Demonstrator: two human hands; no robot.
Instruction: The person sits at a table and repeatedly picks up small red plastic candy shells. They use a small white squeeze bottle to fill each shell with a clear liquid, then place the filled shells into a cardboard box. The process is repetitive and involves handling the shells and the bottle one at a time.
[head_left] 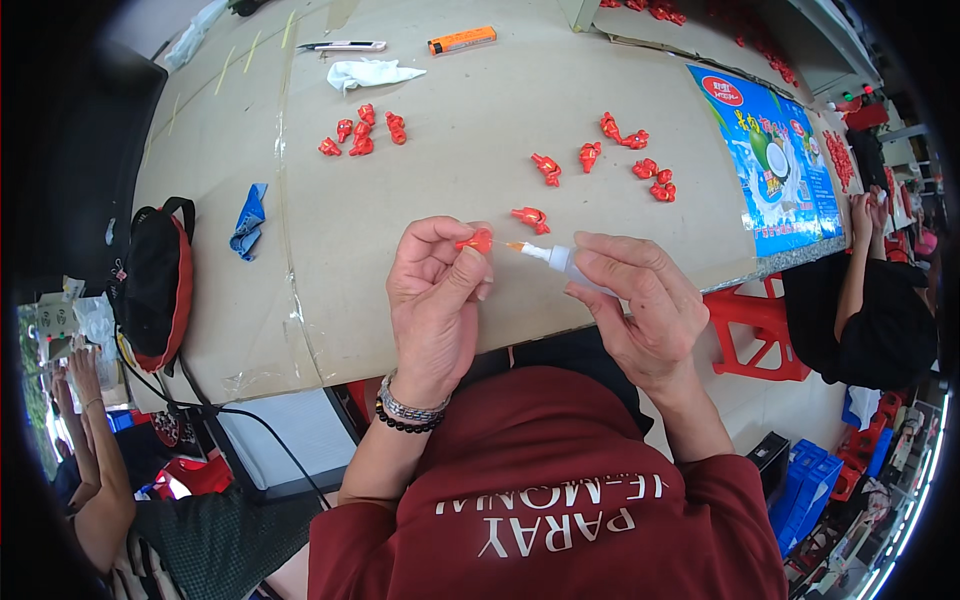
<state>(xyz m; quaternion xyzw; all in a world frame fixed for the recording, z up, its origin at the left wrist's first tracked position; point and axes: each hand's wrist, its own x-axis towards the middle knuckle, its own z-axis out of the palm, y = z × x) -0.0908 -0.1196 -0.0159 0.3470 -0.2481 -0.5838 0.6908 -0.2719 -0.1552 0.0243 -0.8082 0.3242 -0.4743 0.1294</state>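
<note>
Between the thumb and fingers of my left hand (437,280) is a small red plastic figure piece (477,240), held above the table near its front edge. My right hand (645,295) grips a translucent squeeze bottle (575,268) with a white neck and a thin needle nozzle. The nozzle tip points left at the red piece, very close to it; whether they touch I cannot tell. Just beyond my hands lies one red figure (531,219). Several more red figures (589,156) are scattered to the right, and a cluster of red figures (362,134) lies farther left.
At the far side are a utility knife (342,46), an orange box (462,40) and a crumpled white cloth (372,75). A blue cloth (248,222) and a black-red pouch (160,285) lie left. A blue printed sheet (775,165) covers the right end, where another person's hands (868,215) work.
</note>
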